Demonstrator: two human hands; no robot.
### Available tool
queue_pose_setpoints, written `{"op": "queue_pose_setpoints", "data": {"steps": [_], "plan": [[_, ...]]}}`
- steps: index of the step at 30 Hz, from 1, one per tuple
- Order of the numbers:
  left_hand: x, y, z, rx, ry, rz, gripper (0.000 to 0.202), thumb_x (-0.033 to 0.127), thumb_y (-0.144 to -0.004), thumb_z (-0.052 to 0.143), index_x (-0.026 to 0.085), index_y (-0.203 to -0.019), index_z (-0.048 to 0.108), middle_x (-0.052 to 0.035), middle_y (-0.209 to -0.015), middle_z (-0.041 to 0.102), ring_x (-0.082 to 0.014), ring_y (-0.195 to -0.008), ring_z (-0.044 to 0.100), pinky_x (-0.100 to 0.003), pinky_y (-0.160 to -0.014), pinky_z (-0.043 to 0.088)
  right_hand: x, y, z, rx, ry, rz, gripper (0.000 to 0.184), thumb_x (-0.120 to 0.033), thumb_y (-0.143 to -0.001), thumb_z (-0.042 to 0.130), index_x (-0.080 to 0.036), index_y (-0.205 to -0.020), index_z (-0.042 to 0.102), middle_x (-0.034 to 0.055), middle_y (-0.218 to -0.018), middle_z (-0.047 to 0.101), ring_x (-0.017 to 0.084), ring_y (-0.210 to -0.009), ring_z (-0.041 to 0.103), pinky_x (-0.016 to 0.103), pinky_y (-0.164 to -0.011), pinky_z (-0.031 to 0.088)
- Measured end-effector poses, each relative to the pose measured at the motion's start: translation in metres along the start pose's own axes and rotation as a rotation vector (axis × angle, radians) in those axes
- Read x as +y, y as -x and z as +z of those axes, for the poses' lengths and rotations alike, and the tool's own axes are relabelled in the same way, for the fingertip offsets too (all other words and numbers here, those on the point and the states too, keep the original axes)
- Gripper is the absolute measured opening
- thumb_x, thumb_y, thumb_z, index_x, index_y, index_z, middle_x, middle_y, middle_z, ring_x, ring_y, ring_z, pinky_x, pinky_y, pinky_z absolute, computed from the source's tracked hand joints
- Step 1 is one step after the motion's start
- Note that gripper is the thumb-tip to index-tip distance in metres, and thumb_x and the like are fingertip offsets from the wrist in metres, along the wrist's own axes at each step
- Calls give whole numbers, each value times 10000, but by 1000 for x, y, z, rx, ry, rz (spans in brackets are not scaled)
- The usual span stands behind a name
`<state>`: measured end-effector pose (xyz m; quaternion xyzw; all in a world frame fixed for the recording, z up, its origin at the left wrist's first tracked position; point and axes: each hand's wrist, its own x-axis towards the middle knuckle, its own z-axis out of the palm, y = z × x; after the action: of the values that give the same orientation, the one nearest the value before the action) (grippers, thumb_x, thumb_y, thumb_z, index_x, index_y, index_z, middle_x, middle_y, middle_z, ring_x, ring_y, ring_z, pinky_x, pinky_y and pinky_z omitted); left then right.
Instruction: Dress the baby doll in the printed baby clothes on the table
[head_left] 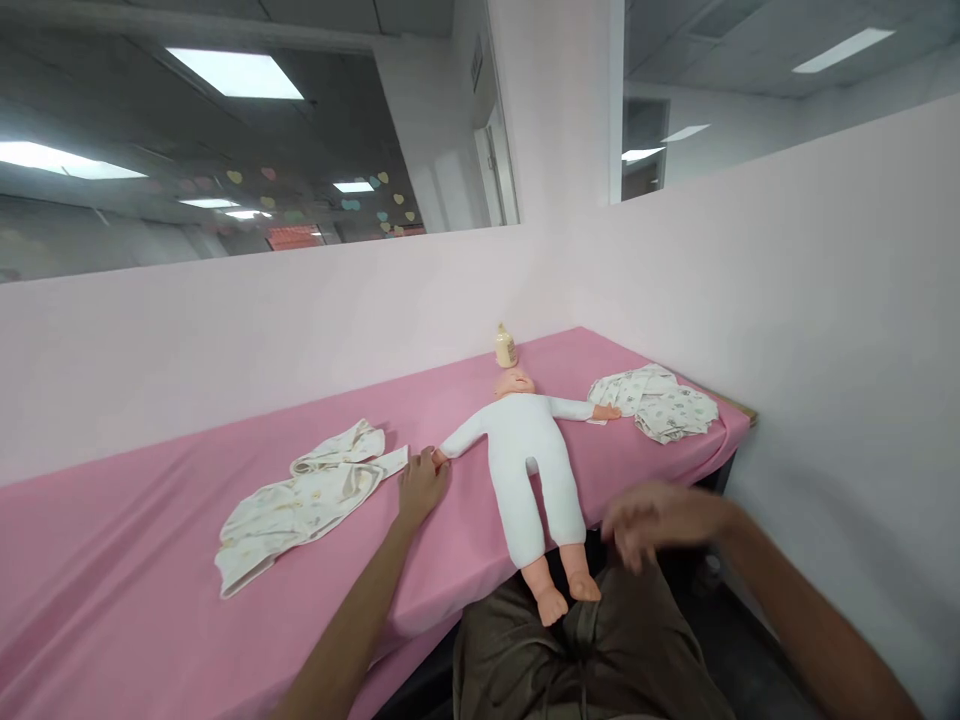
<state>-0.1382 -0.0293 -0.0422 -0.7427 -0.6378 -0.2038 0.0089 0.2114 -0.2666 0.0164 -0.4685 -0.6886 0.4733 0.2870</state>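
A baby doll (525, 440) in a white body lies on its back, its arms spread and its bare feet hanging past the table's front edge. My left hand (422, 488) rests on the cloth with fingers stretched out, touching or right beside the doll's hand. Just left of those fingers ends the sleeve of a white patterned baby top (300, 510), laid out flat. In the air by the front edge, right of the doll's legs, is my right hand (649, 520). It is blurred by motion, its fingers loosely bent and apart, with nothing visible in it.
Behind the doll's head stands a cream pump bottle (505, 347). A second patterned baby garment (660, 400) lies crumpled at the right, near the doll's other hand. Pink cloth (150, 610) covers the table, which meets a wall behind and another at the right.
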Motion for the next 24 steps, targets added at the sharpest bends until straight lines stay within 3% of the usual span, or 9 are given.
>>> {"op": "queue_pose_setpoints", "data": {"steps": [1, 4, 6, 8, 11, 15, 18, 24], "plan": [[1, 0, -1, -2, -6, 1, 465, 363, -885, 422, 136, -1290, 454, -180, -1266, 551, -310, -1226, 481, -424, -994, 386, -1, -10, -26, 46, 93, 40, 487, -540, -865, 493, -155, -1141, 607, 77, -884, 691, 180, -744, 645, 291, -673, 494], [2, 0, -2, 14, -30, 11, 462, 365, -881, 433, 129, -1275, 475, -185, -1232, 569, -319, -1188, 510, -430, -970, 407, 11, -46, -105, 575, 825, 281, 426, -370, -951, 332, -167, -1274, 519, 129, -1127, 638, 201, -944, 611, 313, -810, 466], [2, -1, -1, 25, -41, 18, 460, 368, -879, 437, 129, -1269, 483, -183, -1209, 578, -323, -1168, 525, -433, -958, 416, 28, -66, -144, 621, 979, 378, 464, -218, -868, 450, -97, -1315, 483, 216, -1306, 524, 287, -1169, 500, 397, -971, 373], [2, -1, -1, 28, -47, 20, 460, 365, -880, 436, 127, -1270, 484, -182, -1205, 578, -325, -1164, 527, -436, -957, 417, 49, -80, -167, 588, 1072, 410, 578, -133, -807, 493, -98, -1380, 424, 219, -1435, 401, 313, -1294, 379, 420, -1049, 281], [4, 0, -1, 26, -53, 23, 450, 357, -881, 432, 128, -1264, 487, -181, -1201, 580, -326, -1161, 526, -442, -956, 417, 73, -100, -177, 522, 1153, 419, 611, -93, -811, 477, -162, -1414, 405, 160, -1480, 374, 286, -1353, 299, 409, -1080, 218], [6, 1, -3, 6, -57, 21, 425, 357, -893, 414, 136, -1250, 482, -173, -1194, 577, -330, -1159, 522, -452, -964, 407, 86, -129, -178, 557, 1185, 438, 412, -84, -879, 374, -137, -1237, 571, 172, -1224, 598, 263, -1172, 487, 401, -1008, 281], [7, 1, -3, -14, -61, 14, 409, 354, -894, 416, 144, -1239, 483, -164, -1177, 582, -326, -1141, 529, -451, -957, 408, 81, -142, -187, 708, 1188, 487, 376, -92, -893, 325, -81, -1166, 584, 215, -1122, 617, 294, -1064, 541, 429, -933, 331], [9, 1, -3, -3, -69, 3, 391, 353, -888, 428, 148, -1213, 498, -166, -1154, 590, -336, -1125, 533, -461, -943, 412, 41, -138, -220, 1106, 1131, 540, 451, -179, -929, 203, -74, -1297, 442, 265, -1220, 511, 343, -1067, 521, 426, -827, 390]]}}
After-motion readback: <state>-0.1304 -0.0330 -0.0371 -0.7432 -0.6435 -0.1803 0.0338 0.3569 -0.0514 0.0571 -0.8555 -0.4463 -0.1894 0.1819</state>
